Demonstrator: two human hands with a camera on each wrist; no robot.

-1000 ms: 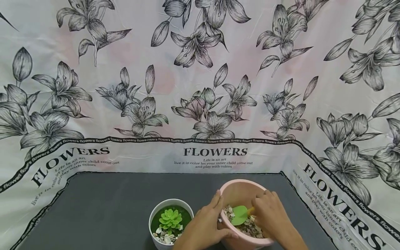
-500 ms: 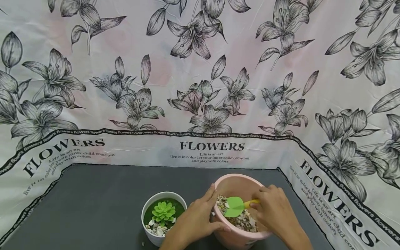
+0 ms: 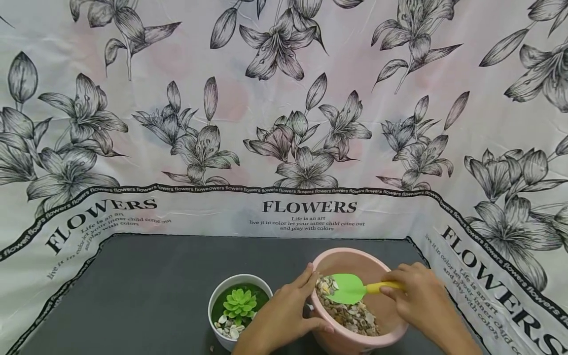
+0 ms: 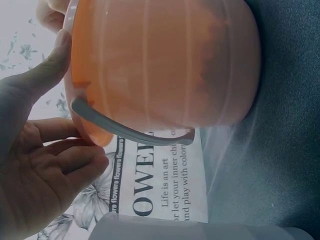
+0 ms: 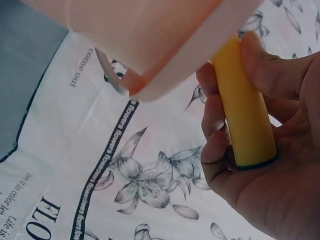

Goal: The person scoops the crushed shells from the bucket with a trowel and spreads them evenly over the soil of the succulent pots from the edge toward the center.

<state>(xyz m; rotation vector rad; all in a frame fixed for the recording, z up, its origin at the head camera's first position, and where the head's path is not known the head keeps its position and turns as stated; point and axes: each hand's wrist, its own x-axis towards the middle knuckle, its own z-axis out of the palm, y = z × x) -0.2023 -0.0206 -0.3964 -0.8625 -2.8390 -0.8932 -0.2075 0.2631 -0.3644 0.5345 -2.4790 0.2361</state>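
Note:
A pink bucket (image 3: 377,341) with small stones (image 3: 355,319) in its bottom stands at the right front in the head view. My left hand (image 3: 281,315) holds its left rim, thumb on the near side and fingers further along. The grey bucket handle (image 4: 132,134) hangs down the side in the left wrist view. My right hand (image 3: 423,301) grips the yellow handle (image 5: 245,105) of a toy trowel. The trowel's green blade (image 3: 348,289) lies inside the bucket's mouth, above the stones, with pale stones at its tip.
Left of the bucket stands a white pot (image 3: 212,308) with a green artificial succulent (image 3: 239,304) and white pebbles. Both stand on a dark grey table surface (image 3: 133,291). Flower-printed cloth (image 3: 222,212) borders the table at the back and sides.
The trowel has risen from the stones and shifted right with my right hand, so more of its yellow handle shows. My left hand stays at the bucket's rim. The head view has shifted slightly.

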